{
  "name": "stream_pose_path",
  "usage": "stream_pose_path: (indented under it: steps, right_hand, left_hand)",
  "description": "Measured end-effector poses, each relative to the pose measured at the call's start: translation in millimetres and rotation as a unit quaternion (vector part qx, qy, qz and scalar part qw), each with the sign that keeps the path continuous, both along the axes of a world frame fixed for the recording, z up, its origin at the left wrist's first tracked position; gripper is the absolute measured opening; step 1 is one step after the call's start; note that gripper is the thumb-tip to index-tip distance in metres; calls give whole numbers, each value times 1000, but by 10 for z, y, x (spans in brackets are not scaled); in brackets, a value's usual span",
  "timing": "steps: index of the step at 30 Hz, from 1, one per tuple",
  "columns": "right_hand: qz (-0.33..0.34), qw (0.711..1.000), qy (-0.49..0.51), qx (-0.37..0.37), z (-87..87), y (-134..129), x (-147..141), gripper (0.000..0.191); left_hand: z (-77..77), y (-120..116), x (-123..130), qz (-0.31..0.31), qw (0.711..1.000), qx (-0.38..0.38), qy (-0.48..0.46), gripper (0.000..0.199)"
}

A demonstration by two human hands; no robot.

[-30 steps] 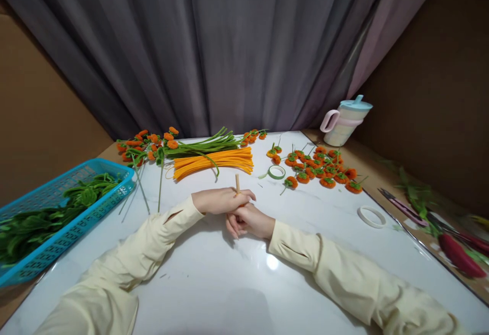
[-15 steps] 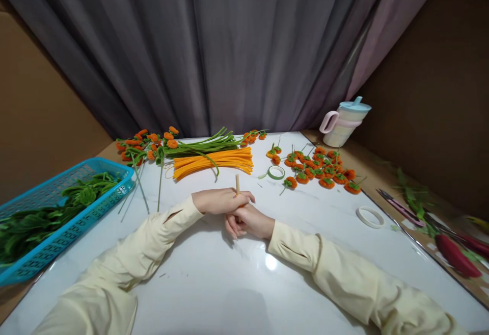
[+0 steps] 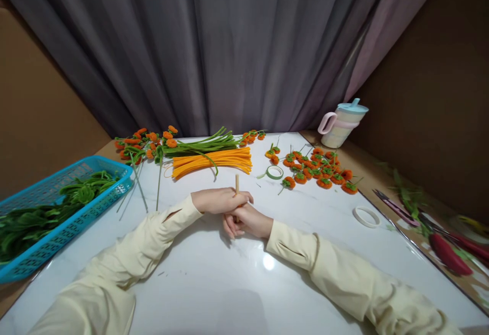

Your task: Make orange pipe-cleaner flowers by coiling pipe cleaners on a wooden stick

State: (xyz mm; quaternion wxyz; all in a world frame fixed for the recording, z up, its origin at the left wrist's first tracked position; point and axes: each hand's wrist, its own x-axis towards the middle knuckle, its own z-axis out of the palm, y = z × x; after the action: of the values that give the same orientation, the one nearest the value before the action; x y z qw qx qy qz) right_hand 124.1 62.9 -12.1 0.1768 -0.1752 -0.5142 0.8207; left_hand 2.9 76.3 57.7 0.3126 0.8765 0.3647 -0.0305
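Observation:
Over the middle of the table my left hand [image 3: 217, 201] and my right hand [image 3: 252, 221] meet, touching. A thin pale wooden stick [image 3: 237, 184] stands upright out of the left hand's closed grip. Just below and to the right, the right hand's fingers curl in around the lower part of the stick. Whatever else lies between the fingers is hidden. Beyond the hands lie a bundle of orange-yellow pipe cleaners [image 3: 212, 161] and a bundle of green pipe cleaners [image 3: 202, 146]. A roll of green tape [image 3: 274, 173] rests to their right.
Several orange fuzzy flowers [image 3: 324, 183] lie at the back right, more orange flowers [image 3: 132, 142] at the back left. A blue basket [image 3: 126, 170] holds green leaves. White tape [image 3: 367, 217], pink-handled scissors [image 3: 401, 212], red-handled pliers [image 3: 451, 256] and a cup [image 3: 341, 128] are on the right.
The view has shifted slightly, so things on the right appear a little further left. Both hands keep the same joined grip, with the stick still upright.

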Motion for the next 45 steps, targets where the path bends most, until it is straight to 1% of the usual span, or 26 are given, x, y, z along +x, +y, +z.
stream_pose_path:
  steps: [4, 10, 14, 18, 20, 23, 28, 33, 37, 40, 45]
  right_hand:
    - [-1, 1000, 3, 3, 1, -1, -4, 30]
    - [-4, 1000, 4, 7, -3, 0, -11, 29]
    - [-3, 1000, 2, 14, -8, -3, -4, 28]
    - [-5, 1000, 3, 26, -8, -5, 4, 29]
    - [-5, 999, 2, 33, -4, -5, 6, 29]
    - [-8, 999, 1, 42, 9, -7, 8, 29]
    - [-12, 999, -4, 39, 26, -11, 7, 33]
    - [2, 999, -5, 35, 20, -9, 16, 34]
    - [6, 999, -6, 50, 30, -22, 22, 34]
    - [8, 999, -4, 50, 36, -28, 17, 34]
    - [2, 999, -10, 45, 62, -19, 16, 42]
  left_hand:
    - [5, 0, 5, -10, 1000, 5, -10, 37]
    - [22, -13, 15, 20, 999, -26, -19, 36]
    - [-27, 3, 1, 27, 999, -25, -39, 34]
    - [-103, 35, -21, 15, 999, -13, -43, 33]
    - [-115, 42, -23, 11, 999, -9, -41, 33]
    - [-77, 23, -6, 25, 999, -20, -33, 35]
    - [33, -36, 36, 84, 994, -71, -26, 39]
    - [52, -47, 41, 80, 995, -50, -9, 41]
    - [73, -67, 50, 92, 993, -70, -5, 44]
    - [86, -81, 55, 86, 994, -66, -7, 42]
    - [118, -59, 20, 83, 993, -77, -25, 49]
